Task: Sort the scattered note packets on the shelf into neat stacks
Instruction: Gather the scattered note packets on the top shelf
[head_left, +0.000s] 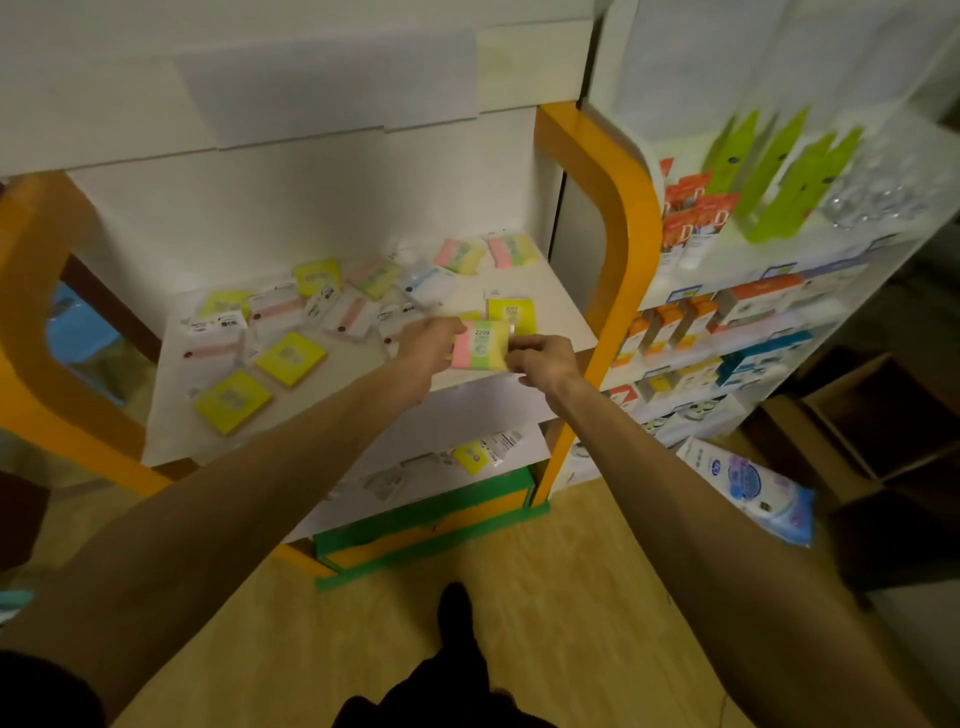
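Pink, green and yellow striped packet (480, 351), marked 2209: held above the white shelf (545, 306) front, left hand (428, 343) and right hand (543, 358) gripping opposite ends, fingers partly hidden behind it. Scattered packets (291, 358) beyond: blurred, labels unreadable. Lower shelf contents mostly obscured by the arms.

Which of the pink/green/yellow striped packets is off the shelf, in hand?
The striped packet marked 2209, held between the left hand and right hand at the shelf's front edge. The other striped ones lie flat at the back right.
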